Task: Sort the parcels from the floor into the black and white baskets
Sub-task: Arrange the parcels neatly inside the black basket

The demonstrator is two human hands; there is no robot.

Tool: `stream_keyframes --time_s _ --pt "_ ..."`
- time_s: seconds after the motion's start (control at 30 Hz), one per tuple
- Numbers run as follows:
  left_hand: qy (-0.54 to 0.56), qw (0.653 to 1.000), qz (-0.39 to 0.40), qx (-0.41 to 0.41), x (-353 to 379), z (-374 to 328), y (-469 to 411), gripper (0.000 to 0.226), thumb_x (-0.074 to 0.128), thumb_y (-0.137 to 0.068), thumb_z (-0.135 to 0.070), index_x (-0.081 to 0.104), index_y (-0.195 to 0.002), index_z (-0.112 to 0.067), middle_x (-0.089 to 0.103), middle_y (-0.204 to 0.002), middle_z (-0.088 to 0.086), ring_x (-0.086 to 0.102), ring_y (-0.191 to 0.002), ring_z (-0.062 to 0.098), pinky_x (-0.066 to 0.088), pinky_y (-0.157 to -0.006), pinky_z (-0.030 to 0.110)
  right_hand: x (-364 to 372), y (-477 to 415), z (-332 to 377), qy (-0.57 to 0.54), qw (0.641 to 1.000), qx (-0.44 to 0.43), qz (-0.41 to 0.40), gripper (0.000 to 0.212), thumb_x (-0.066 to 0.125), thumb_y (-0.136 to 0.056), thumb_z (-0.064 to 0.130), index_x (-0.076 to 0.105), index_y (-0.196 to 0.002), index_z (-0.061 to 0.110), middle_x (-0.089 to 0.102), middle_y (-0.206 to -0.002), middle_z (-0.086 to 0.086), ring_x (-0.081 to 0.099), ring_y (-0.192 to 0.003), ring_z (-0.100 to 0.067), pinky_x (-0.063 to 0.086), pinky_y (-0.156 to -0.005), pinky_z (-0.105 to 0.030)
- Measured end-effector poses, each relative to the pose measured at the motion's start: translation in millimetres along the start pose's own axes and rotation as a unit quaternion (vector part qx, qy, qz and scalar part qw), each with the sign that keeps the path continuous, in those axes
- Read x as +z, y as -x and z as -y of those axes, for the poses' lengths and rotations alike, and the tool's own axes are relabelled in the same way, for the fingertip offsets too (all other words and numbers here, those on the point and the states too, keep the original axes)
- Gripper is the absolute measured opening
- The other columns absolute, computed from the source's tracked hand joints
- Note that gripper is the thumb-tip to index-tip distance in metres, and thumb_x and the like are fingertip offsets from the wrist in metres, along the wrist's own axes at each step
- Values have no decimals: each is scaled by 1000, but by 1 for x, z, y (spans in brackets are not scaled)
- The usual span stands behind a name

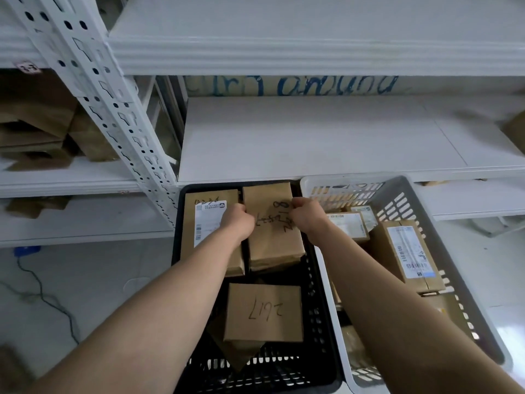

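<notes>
The brown parcel (274, 240) is sitting in the far half of the black basket (321, 322), its long axis running away from the person toward the white shelf (312, 137), with its far end reaching the basket's back rim. It is showing plain kraft paper, flat and rectangular, with black marker scrawl on its upper face running sideways to the viewer; the characters are too loose to read. The left hand (238, 220) is curling its grip over the parcel's left edge and the right hand (306, 218) is pinching the right edge, both near the far end. Just beside it on the left, a labelled parcel (208, 220) is lying parallel, carrying a white shipping sticker. Nearer the person, a marked parcel (264, 311) is lying crosswise with handwritten digits upside down. The white basket (409, 200) is standing against the black one's right side, holding boxed parcels (406, 251).
</notes>
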State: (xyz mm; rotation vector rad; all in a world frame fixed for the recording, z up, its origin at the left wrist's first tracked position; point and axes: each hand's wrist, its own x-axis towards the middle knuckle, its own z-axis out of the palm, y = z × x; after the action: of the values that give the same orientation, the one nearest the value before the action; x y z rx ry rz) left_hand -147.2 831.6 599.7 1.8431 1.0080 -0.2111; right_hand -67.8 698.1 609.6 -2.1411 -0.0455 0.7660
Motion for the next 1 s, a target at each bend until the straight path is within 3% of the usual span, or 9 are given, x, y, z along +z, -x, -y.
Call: stream_keyframes --time_s 0.1,0.2,0.33,0.43,0.5,0.6,0.8,0.9,1.0 --pt "7 1000 15 -1 2 6 -2 43 50 -95 -9 47 -138 -8 54 -135 9 52 -119 27 39 -84 27 5 -3 -5 -15 1000 21 12 52 42 -90 -4 51 -139 13 60 -121 -4 58 -108 -24 52 -90 -33" --pt "18 1000 11 12 1 5 4 39 51 -96 -10 48 -135 -6 55 -132 11 52 -116 27 36 -83 26 6 1 -9 -20 1000 13 8 52 49 -91 2 49 -141 16 60 -127 -3 59 -99 -19 53 -82 -29" --pt "45 998 -24 35 -3 12 17 42 56 -95 -21 50 -135 -9 55 -133 6 55 -115 24 42 -91 28 0 19 -14 -5 996 -23 -81 30 59 -86 8 64 -115 1 69 -108 -16 65 -97 -32 57 -83 -42" --pt "79 996 -28 42 -6 23 36 20 55 -93 -21 67 -103 -9 71 -100 8 68 -85 23 58 -83 38 -8 40 -26 -1 994 -26 -111 10 58 -84 16 64 -90 10 65 -78 -3 61 -74 -22 45 -59 -28" --pt "69 997 24 32 -4 32 52 24 52 -93 -18 68 -86 -1 72 -80 13 66 -63 21 60 -64 34 -9 52 -40 1 995 -13 -101 20 56 -85 19 49 -66 14 49 -56 1 46 -52 -18 34 -50 -24" --pt "-2 993 119 -29 3 57 71 29 47 -96 -14 63 -78 1 68 -72 15 61 -54 22 54 -53 28 -3 66 -66 6 997 38 -65 36 57 -85 24 37 -56 14 39 -51 0 37 -46 -18 32 -49 -25" --pt "-129 976 113 -136 18 116 76 23 47 -96 -22 59 -91 -3 64 -85 13 62 -71 26 57 -69 35 21 83 -105 91 989 99 59 23 58 -89 22 51 -70 11 50 -66 -1 47 -59 -15 34 -48 -24" --pt "-168 970 108 -139 22 136 76 29 49 -95 -25 57 -114 -4 60 -105 11 60 -88 24 53 -72 30 32 86 -120 119 983 107 95 13 53 -93 17 59 -96 5 55 -81 -4 51 -76 -17 39 -60 -25" --pt "-144 974 113 -136 31 149 75 30 44 -98 -21 53 -123 -5 57 -106 8 53 -87 20 44 -71 27 43 85 -135 109 978 132 121 28 48 -97 14 58 -117 -2 54 -93 -7 50 -85 -19 40 -67 -24"
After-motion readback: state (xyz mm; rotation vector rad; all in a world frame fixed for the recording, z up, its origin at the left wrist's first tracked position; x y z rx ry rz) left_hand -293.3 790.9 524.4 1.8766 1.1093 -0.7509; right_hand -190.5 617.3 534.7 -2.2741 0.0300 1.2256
